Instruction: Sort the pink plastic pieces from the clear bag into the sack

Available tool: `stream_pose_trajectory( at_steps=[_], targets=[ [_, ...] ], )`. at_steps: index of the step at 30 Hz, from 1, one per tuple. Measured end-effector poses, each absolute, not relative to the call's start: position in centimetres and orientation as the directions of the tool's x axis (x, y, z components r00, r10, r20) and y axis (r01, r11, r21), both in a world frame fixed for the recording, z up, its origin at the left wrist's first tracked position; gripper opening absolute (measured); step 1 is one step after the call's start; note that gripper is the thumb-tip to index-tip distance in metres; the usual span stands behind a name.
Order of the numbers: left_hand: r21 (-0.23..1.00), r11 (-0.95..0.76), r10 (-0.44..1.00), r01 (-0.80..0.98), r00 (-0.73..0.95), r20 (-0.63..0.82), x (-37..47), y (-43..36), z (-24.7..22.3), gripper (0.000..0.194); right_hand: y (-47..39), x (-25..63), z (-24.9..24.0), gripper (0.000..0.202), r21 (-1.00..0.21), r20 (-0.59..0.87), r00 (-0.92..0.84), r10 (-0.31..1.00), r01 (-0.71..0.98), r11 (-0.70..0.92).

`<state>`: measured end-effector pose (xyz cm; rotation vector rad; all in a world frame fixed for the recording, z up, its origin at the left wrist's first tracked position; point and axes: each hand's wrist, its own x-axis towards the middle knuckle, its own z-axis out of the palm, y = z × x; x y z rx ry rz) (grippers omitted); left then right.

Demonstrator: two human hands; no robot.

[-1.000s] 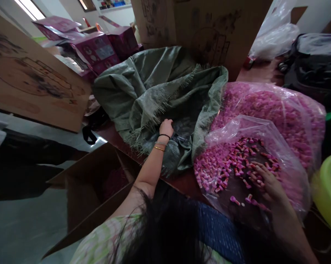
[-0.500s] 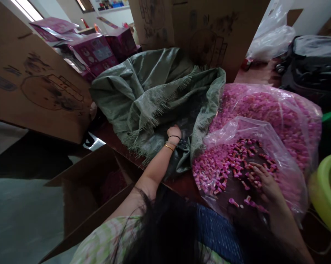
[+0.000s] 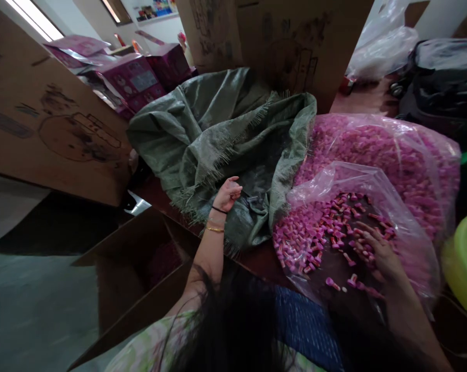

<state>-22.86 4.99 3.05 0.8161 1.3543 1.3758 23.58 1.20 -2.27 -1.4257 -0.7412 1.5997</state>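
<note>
left: an open carton [image 3: 115, 305] is seen low down, a dim pink heap inside. the sack [image 3: 218, 147] is laid open in folds, frayed at the edge; judged soft and limp, best gripped by a thick fold, as loose threads could pull away.

centre: the left hand [image 3: 228, 195] is held over the sack's opening, fingers curled, index finger partly out. whether anything is pinched cannot be told. small clear pieces [image 3: 252, 199] are seen just beside it, within the sack; judged light, smooth and slippery, best taken by the sides.

right: pink pieces [image 3: 314, 227] are scattered at the mouth of the bag [image 3: 376, 178], with more packed behind the film. the right hand [image 3: 378, 253] is placed among them, fingers loosely parted; contact with a piece is likely, a pinch cannot be confirmed. pieces are judged light, stiff, not fragile, apt to roll; best picked singly by the narrow stem. a tub [image 3: 460, 268] is seen at far right.
</note>
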Motion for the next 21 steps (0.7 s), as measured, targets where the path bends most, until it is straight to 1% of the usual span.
stream_pose_trajectory(
  at_steps=[2, 4, 6, 8, 10, 12, 14, 15, 17, 19, 21],
  targets=[
    [0.937, 0.163, 0.971, -0.309, -0.116, -0.208, -20.5, 4.0, 5.1, 0.036, 1.0, 23.4, -2.2, 0.049, -0.871, -0.458, 0.016, 0.889, -0.206, -0.445],
    [0.925, 0.207, 0.978, -0.318, 0.054, -0.2, -17.3, 2.8, 6.7, 0.026, 0.7, 23.1, -2.1, 0.045, -0.888, -0.431, 0.052, 0.901, -0.199, -0.414],
    [0.929, 0.277, 0.942, -0.246, 0.259, -0.212, -13.6, 1.6, 7.2, 0.023, 0.4, 22.5, -1.7, 0.04, -0.899, -0.415, 0.046, 0.909, -0.172, -0.402],
    [0.929, 0.344, 0.853, -0.136, 0.459, -0.249, -9.7, 0.5, 6.4, 0.028, 0.1, 21.9, -0.9, 0.038, -0.905, -0.407, 0.001, 0.913, -0.137, -0.403],
    [0.929, 0.364, 0.775, -0.062, 0.573, -0.266, -6.2, -0.2, 4.8, 0.033, -0.4, 20.9, 0.6, 0.038, -0.923, -0.371, -0.023, 0.928, -0.098, -0.371],
    [0.947, 0.318, 0.763, -0.039, 0.604, -0.231, -3.5, -0.5, 3.1, 0.034, -1.2, 19.6, 2.2, 0.036, -0.962, -0.268, -0.015, 0.963, -0.043, -0.269],
    [0.974, 0.226, 0.785, -0.03, 0.598, -0.164, -1.8, -0.4, 1.8, 0.031, -2.0, 17.9, 3.6, 0.032, -0.992, -0.102, -0.022, 0.995, 0.081, -0.1],
    [0.985, 0.173, 0.798, -0.023, 0.589, -0.126, -1.4, -0.3, 1.4, 0.028, -2.4, 17.0, 3.9, 0.029, -0.986, -0.004, -0.052, 0.999, 0.164, 0.005],
    [0.996, 0.088, 0.821, -0.001, 0.567, -0.072, -1.1, -0.1, 1.1, 0.02, -3.0, 15.3, 3.9, 0.024, -0.927, 0.165, -0.158, 0.974, 0.313, 0.208],
    [0.999, 0.044, 0.839, 0.027, 0.542, -0.052, -1.4, 0.1, 1.1, 0.016, -3.4, 14.2, 3.3, 0.024, -0.854, 0.246, -0.263, 0.933, 0.396, 0.337],
    [0.998, 0.034, 0.839, 0.06, 0.54, -0.061, -2.1, 0.2, 1.3, 0.015, -3.6, 14.0, 2.7, 0.034, -0.819, 0.259, -0.269, 0.927, 0.447, 0.359]
  ],
)
